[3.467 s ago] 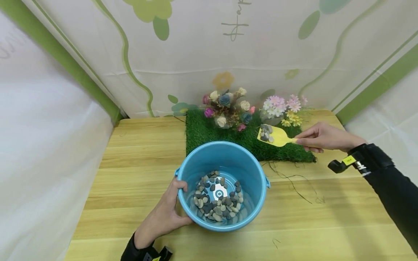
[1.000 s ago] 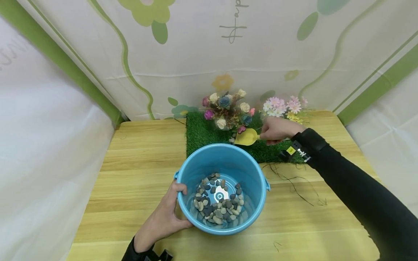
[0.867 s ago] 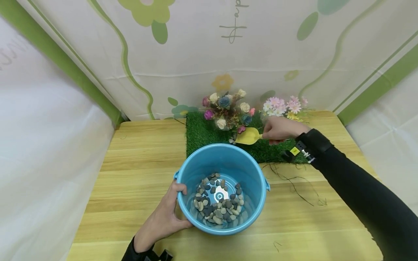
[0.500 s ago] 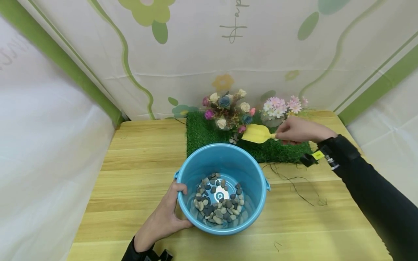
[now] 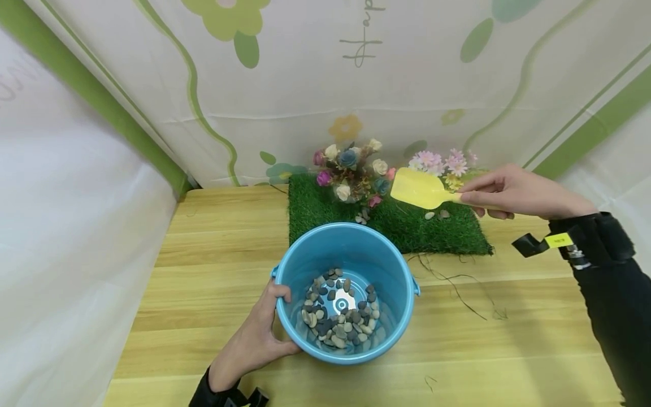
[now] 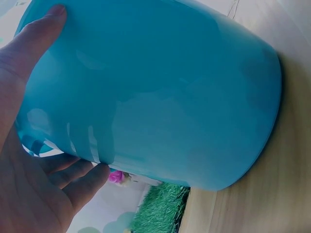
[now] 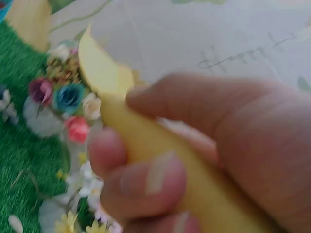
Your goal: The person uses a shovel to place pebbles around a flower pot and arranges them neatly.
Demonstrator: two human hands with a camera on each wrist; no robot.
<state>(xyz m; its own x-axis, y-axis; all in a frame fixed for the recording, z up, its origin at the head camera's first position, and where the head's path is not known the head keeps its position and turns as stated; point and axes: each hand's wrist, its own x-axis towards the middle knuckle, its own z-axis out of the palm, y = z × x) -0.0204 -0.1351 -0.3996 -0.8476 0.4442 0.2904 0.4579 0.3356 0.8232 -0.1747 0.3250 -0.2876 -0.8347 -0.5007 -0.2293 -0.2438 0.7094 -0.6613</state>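
A blue bucket [image 5: 346,356] stands on the table with grey and white pebbles [image 5: 338,328] on its bottom. My left hand [image 5: 259,330] grips its left side, a finger hooked over the rim; the left wrist view shows the thumb and fingers spread round the wall. My right hand [image 5: 519,195] holds the handle of a yellow toy shovel [image 5: 419,188], raised above the artificial grass mat [image 5: 315,212]. No pebbles show on its blade. On the grass, a small cluster of pebbles [image 5: 363,216] lies before the roses, and a white pebble [image 5: 429,215] lies farther right.
A bunch of artificial roses [image 5: 351,172] and a bunch of pink, white and yellow flowers [image 5: 439,164] stand at the back of the mat. Loose dark strands [image 5: 458,288] lie on the wooden table [image 5: 213,254]. A printed curtain [image 5: 285,85] hangs behind.
The shovel carried pebbles earlier, then dipped to the grass before the roses, where a cluster now lies. My right hand has since drawn the shovel up and right. The left hand stays put.
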